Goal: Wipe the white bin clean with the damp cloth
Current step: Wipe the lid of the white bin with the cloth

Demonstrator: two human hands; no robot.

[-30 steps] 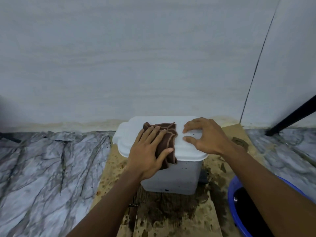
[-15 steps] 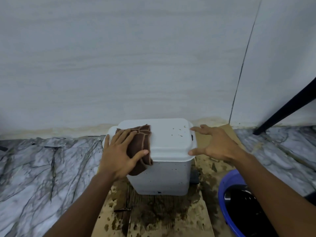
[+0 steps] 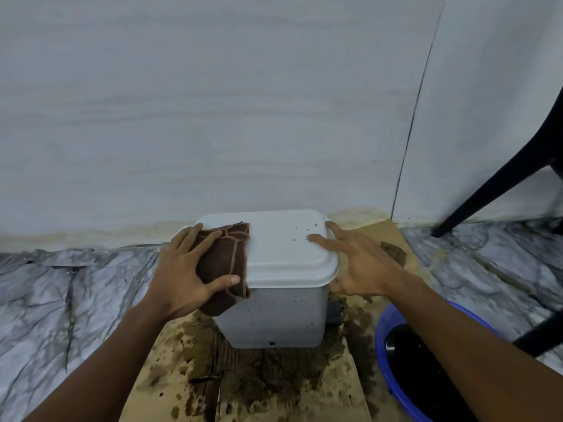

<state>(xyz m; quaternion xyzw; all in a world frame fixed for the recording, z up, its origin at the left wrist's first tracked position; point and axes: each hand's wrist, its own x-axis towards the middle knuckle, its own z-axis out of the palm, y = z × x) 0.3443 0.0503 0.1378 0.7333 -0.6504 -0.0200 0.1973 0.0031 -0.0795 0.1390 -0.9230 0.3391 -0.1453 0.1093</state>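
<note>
Since a second ago the left hand [image 3: 185, 274] has dragged the brown cloth [image 3: 224, 264] from the lid's middle to its left edge, where it now drapes down the side, and the right hand [image 3: 355, 264] has slid to the lid's right rim. The left hand presses flat, thumb pinching the cloth; the right is spread, bracing, grasping nothing. The white bin [image 3: 274, 315] stands on stained cardboard [image 3: 304, 388] against the wall. Specks near the right fingers and down the front could be missed or smeared; the light bin may skid on wet cardboard toward the blue basin [image 3: 382, 336]. No writing is legible.
</note>
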